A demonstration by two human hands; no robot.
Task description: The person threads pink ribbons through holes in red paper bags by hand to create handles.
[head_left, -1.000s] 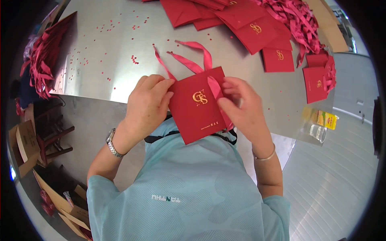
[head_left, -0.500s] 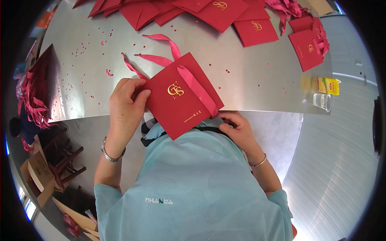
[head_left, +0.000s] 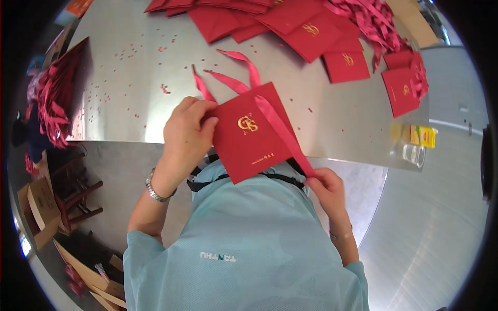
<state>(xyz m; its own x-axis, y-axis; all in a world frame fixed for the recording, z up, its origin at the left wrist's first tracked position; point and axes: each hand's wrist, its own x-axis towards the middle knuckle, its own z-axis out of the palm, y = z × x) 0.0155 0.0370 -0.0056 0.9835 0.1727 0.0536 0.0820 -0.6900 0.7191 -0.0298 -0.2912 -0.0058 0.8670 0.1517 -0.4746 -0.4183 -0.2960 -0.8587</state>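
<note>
The left hand (head_left: 187,132) is closed on the left edge of the red paper bag (head_left: 248,133), which lies flat at the near edge of the bench (head_left: 129,93). The right hand (head_left: 327,189) pinches the end of a red ribbon (head_left: 280,132). The ribbon runs diagonally across the bag, up and away from the right hand toward the bag's top, nearer to the left hand.

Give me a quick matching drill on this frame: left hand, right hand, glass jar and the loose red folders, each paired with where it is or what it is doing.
1 left hand
2 right hand
3 glass jar
4 loose red folders

A far side of the table
B pinching the ribbon end
C holding the red folder at its left edge
D table's right edge

Pairs: 1-C, 2-B, 3-D, 4-A
</note>
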